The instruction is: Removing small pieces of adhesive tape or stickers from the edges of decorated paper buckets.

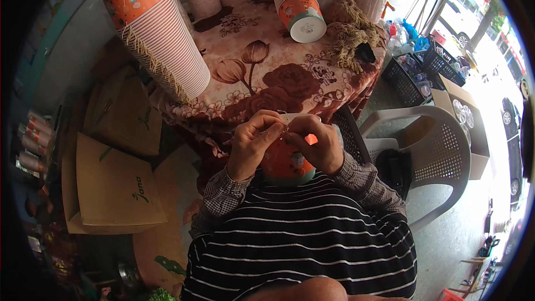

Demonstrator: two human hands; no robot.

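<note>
Spreading across the top of the view was a round table (312, 86) under a floral cloth of brown and cream, and on it leaned a tall stack of orange paper cups (159, 33) tilted toward the person's left, with a shorter stack of cups (301, 8) lying on its side farther back beside a heap of tan twine (348, 28). A white plastic chair (440, 150) stood to the person's right, and flat cardboard boxes (114, 184) lay on the floor to the left.

Below the table edge, close against the striped shirt, sat a single orange cup (284, 161), upright with its mouth facing away from the body and its greenish base near the chest. Both hands met over its rim. The left hand (253, 142) pinched something small at the rim with thumb and forefinger closed; the right hand (315, 142) curled around the cup's far side, gripping it. Neither was nearer: the cup lay directly between and under them, touching both.
</note>
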